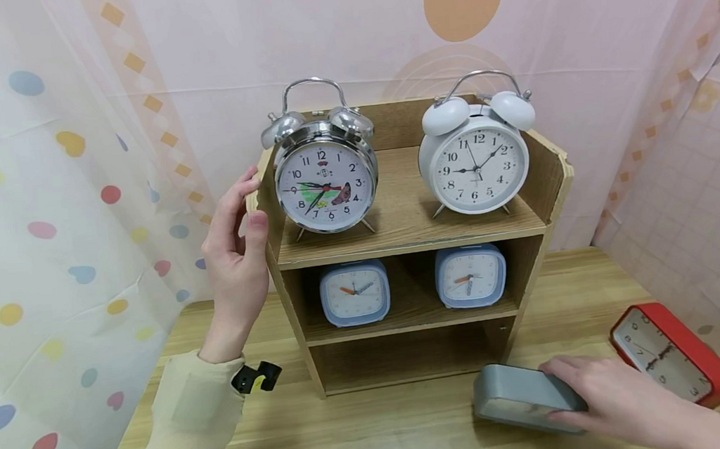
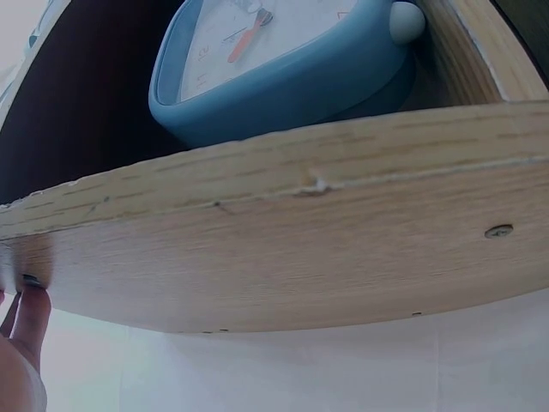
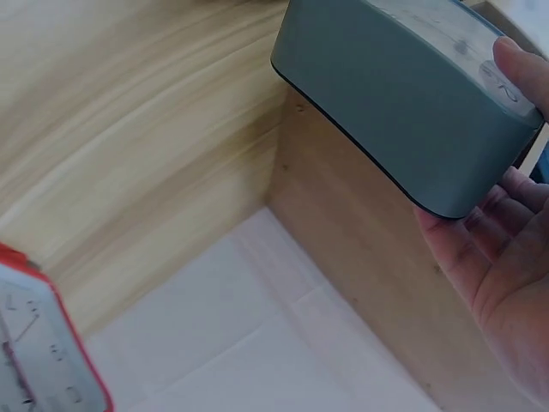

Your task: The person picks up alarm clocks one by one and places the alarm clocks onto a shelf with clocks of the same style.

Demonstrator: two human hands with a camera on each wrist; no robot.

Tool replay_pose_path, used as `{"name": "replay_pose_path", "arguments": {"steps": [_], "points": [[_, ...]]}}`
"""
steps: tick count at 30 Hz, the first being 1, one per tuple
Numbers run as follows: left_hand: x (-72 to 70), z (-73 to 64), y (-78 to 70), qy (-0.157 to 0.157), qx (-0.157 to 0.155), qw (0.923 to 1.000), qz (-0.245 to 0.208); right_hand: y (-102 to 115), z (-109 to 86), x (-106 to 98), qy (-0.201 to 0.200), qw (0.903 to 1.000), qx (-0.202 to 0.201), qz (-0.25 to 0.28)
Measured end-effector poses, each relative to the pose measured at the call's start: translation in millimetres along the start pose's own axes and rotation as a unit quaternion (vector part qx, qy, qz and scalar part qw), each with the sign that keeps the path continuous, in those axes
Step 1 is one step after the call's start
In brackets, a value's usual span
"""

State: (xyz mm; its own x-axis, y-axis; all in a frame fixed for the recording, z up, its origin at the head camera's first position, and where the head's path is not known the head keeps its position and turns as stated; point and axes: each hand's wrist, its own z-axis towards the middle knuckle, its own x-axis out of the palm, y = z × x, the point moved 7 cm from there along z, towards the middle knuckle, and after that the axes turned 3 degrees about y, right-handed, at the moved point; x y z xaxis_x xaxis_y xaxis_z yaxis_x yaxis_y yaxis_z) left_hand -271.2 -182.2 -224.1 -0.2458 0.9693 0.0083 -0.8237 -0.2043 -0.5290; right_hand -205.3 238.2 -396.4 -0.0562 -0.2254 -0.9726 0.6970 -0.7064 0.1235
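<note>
Grey-green clock (image 1: 526, 393), at five o'clock from the middle of the wooden shelf (image 1: 412, 243), was held between the thumb and fingers of the right hand (image 1: 627, 394), spread to its thickness; whether it touched the table (image 1: 364, 435) could not be told. The left hand (image 1: 235, 273), fingers extended, grasped nothing and touched the shelf's side at nine o'clock. Outside the shelf, a red clock (image 1: 675, 355) was at four o'clock. On it stood a silver twin-bell clock (image 1: 327, 185) (ten o'clock), a white twin-bell clock (image 1: 478, 162) (one o'clock), a blue clock (image 1: 356, 295) (eight o'clock) and a second blue clock (image 1: 471, 278) (four o'clock)
</note>
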Motion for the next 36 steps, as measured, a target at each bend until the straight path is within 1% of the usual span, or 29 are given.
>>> {"name": "replay_pose_path", "arguments": {"steps": [4,9,13,20,27,32,36], "points": [[0.7,-0.1,-0.1,0.004,-0.002,1.0,0.002,9.4,8.8,0.5,-0.007,0.9998,-0.017,-0.007],[0.7,-0.5,0.0,0.007,-0.008,0.9999,0.003,22.4,18.2,0.1,-0.034,0.9979,-0.042,-0.036],[0.3,-0.4,-0.1,0.007,-0.008,0.9999,0.0,31.4,25.2,0.1,-0.04,0.9971,-0.055,-0.035],[0.0,-0.2,0.1,0.007,-0.008,0.9999,0.002,48.6,33.7,-0.5,-0.074,0.9905,-0.095,-0.067],[-0.3,-0.5,0.3,0.004,-0.006,1.0,0.007,62.8,46.4,4.3,-0.08,0.9886,-0.099,-0.082],[-0.5,-0.8,0.2,0.004,-0.003,1.0,0.009,74.3,56.2,6.5,-0.099,0.9828,-0.113,-0.107],[-0.1,-0.7,0.1,0.005,-0.002,1.0,0.007,84.2,66.0,8.4,-0.116,0.9781,-0.131,-0.112]]}}
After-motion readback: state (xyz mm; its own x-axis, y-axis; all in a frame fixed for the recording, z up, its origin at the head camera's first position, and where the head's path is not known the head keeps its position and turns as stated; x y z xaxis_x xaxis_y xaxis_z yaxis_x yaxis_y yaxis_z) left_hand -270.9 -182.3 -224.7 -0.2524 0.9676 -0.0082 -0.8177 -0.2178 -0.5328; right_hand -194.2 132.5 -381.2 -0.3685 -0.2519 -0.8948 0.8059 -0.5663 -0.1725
